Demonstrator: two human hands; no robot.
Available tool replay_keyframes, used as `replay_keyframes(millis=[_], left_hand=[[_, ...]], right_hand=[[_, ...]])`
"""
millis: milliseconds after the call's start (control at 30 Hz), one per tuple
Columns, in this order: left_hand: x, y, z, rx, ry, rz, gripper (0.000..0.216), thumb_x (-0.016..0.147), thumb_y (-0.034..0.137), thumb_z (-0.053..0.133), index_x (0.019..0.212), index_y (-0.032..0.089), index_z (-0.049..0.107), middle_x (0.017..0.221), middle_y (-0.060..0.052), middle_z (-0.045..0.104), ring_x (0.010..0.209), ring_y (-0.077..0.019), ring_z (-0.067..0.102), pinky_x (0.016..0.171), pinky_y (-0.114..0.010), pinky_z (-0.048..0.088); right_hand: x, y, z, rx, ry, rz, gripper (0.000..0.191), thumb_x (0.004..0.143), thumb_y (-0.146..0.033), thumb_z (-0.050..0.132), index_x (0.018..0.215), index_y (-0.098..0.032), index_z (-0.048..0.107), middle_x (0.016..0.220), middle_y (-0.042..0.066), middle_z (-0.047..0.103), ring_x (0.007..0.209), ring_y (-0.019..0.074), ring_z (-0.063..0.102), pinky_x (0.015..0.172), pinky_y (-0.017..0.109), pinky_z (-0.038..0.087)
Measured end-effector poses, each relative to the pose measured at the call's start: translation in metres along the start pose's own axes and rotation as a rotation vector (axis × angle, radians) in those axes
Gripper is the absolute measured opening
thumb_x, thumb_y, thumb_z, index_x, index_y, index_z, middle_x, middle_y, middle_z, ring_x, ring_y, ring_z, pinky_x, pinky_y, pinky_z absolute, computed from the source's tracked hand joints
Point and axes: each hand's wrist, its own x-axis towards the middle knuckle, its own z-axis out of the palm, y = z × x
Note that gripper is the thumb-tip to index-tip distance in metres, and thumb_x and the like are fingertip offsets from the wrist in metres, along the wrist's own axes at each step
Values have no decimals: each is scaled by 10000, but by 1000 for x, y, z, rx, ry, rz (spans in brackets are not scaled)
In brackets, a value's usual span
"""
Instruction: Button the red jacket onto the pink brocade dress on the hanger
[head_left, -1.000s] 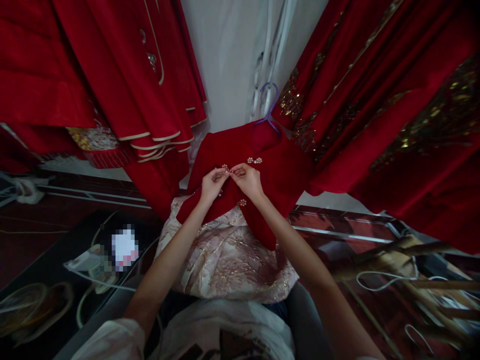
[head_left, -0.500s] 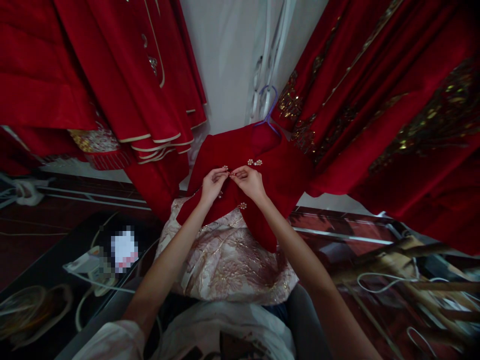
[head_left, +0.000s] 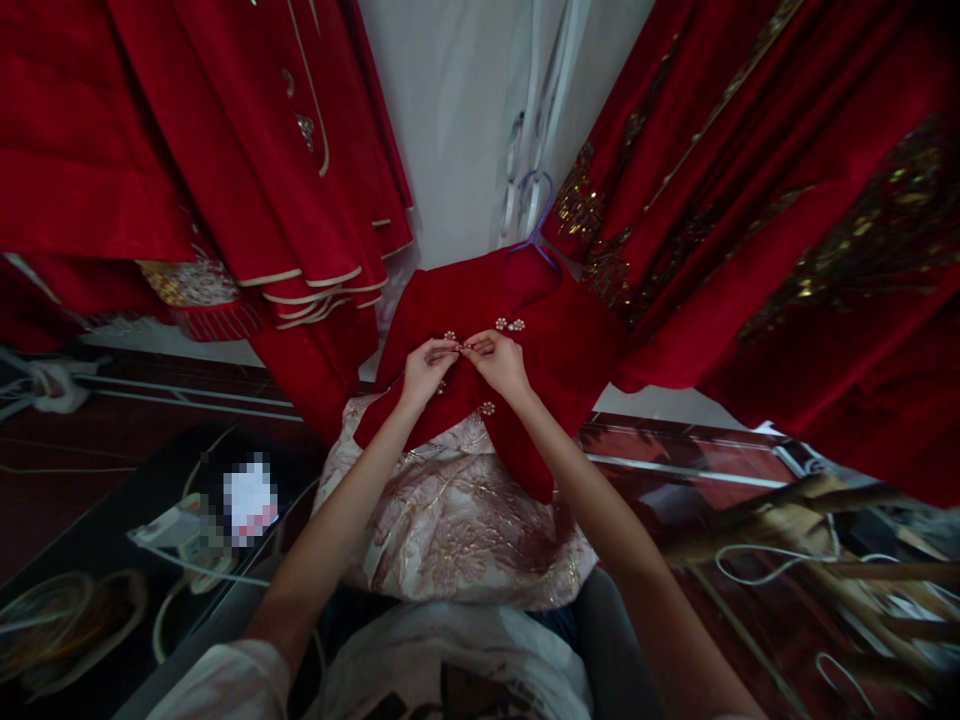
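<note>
Your left hand (head_left: 424, 370) and right hand (head_left: 496, 364) meet at the centre of the frame, fingertips almost touching, over the front of a small red jacket (head_left: 559, 345). The jacket hangs on a purple hanger (head_left: 534, 215) just above the middle of the picture, in front of a pale wall (head_left: 450, 130). Both hands are pinched nearly closed: each grip has the thumb and forefinger drawn together on a small pearl clasp (head_left: 456, 346) at the jacket's front edge, where the two red panels come together. Whether the clasp is fastened there is too small to tell.

A second pearl clasp (head_left: 510, 324) sits just above your right hand, and a third (head_left: 487, 408) shows just below it, by your wrist. Beneath the jacket a pale, gold-patterned skirt (head_left: 450, 520) spreads down toward the lower centre of the frame, between your forearms.

Red robes with cream piping (head_left: 247, 150) hang in the upper left, and red robes with gold embroidery (head_left: 787, 200) fill the upper right. At the lower left a white power strip (head_left: 180, 530) lies on the dark floor (head_left: 90, 450) with cables around it. At the lower right, wooden hangers (head_left: 810, 510) lie in a heap.
</note>
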Motion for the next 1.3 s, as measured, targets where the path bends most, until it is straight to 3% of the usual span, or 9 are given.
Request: replay_keyframes(millis=[633,800,1000,1167,1233,1300], left_hand=[[14,-4,-3,133,11,89,239,679,310,737,853,146,724,875,-78,744,775,-176,691,815,-347,550],[16,-4,-6,207,-59,150,175,743,282,674,867,160,691,893,-72,726,801,-171,680,806,-334,538],[-19,-4,-12,318,-62,96,449,740,284,695,1153,199,540,975,-64,644,844,-160,632,755,-304,510],[-63,5,-32,718,-126,116,644,533,388,845,1073,185,559,989,-87,616,920,-252,593,841,-401,464],[-73,11,-36,846,-159,135,596,524,390,846,1008,191,561,940,-78,618,897,-266,592,821,-403,454],[-76,16,-35,876,-261,116,434,622,356,788,951,209,547,855,-46,622,802,-233,605,727,-352,455]], right_hand=[[10,10,13,-28,41,-45,47,765,-167,609,803,-172,636,783,19,682,662,118,627,691,249,535],[7,9,15,-41,48,-67,72,790,-162,587,843,-167,636,833,40,691,691,124,642,710,258,547],[-30,1,-11,115,-61,28,177,856,-207,538,1009,-193,626,1017,63,709,869,145,692,772,288,572],[-75,8,-38,-7,-112,93,185,822,-257,604,994,-194,631,871,51,691,735,149,661,678,294,551],[-85,15,-41,-105,-145,130,241,778,-280,664,991,-177,616,817,45,659,663,144,625,645,293,525],[-90,21,-37,-161,-193,158,327,729,-306,715,997,-166,590,782,32,631,635,142,597,616,283,495]])
